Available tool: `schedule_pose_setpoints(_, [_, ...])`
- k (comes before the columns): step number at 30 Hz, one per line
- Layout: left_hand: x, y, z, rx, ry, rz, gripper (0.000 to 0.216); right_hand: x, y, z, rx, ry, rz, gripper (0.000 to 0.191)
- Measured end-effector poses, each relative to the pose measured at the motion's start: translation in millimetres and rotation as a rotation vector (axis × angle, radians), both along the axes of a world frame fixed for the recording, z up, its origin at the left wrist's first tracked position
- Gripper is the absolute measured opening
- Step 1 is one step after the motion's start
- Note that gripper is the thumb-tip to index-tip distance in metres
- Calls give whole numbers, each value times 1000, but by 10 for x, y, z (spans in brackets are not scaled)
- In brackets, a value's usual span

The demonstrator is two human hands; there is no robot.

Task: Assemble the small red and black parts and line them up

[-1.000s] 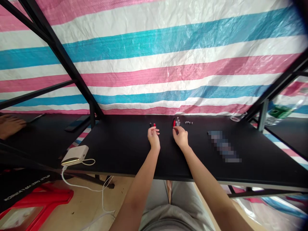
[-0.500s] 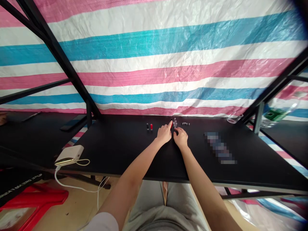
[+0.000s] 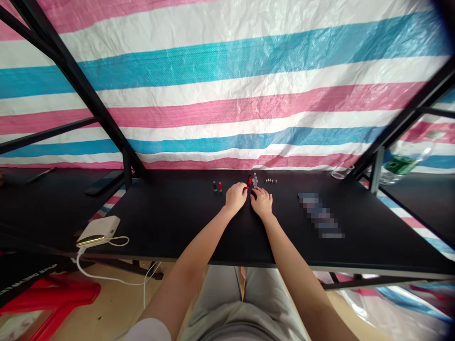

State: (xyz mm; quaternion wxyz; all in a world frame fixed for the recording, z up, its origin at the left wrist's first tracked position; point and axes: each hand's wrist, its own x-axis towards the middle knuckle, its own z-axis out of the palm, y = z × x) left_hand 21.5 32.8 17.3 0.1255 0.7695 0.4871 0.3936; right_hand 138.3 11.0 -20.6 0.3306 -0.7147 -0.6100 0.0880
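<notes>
My left hand [image 3: 236, 198] is closed, with its thumb and fingertips pinching a small red cylindrical piece [image 3: 245, 188] just above the black table. Close on its right, my right hand [image 3: 262, 202] rests palm down with its fingers spread a little, and I see nothing held in it. Just beyond its fingertips stands a cluster of small clear pieces [image 3: 255, 180], beside a red piece [image 3: 250, 181] and something black. A black cylinder [image 3: 214, 186] and a red cylinder [image 3: 220, 186], both with pale lower ends, stand left of my left hand.
Several small silvery pieces [image 3: 270, 181] lie in a row to the right. A blurred-out flat object [image 3: 322, 215] lies farther right. A white box [image 3: 99, 230] with a cable sits at the left front edge. Black frame bars [image 3: 103, 111] and a striped sheet [image 3: 227, 109] stand behind.
My left hand has drawn back slightly toward me from the cluster, a red piece in its pinch. The fingers of my right hand have spread a little. The whole view has shifted slightly.
</notes>
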Motion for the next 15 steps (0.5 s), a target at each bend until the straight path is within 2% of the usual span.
schedule_pose_setpoints(5, [-148,-180,-24,-61,-363,118,10,-10,-10,2,-21,-42,14,34])
schedule_pose_setpoints(10, [-242,-415,-92,-56,-507,140,11,-23,-57,28,-14,-70,28,34])
schedule_pose_setpoints(12, [-258,-450,-97,-63,-558,145,13,-38,-84,66,26,-55,46,31])
schedule_pose_setpoints(15, [-279,-420,-109,-90,-667,198,18,-73,-105,131,152,25,153,26])
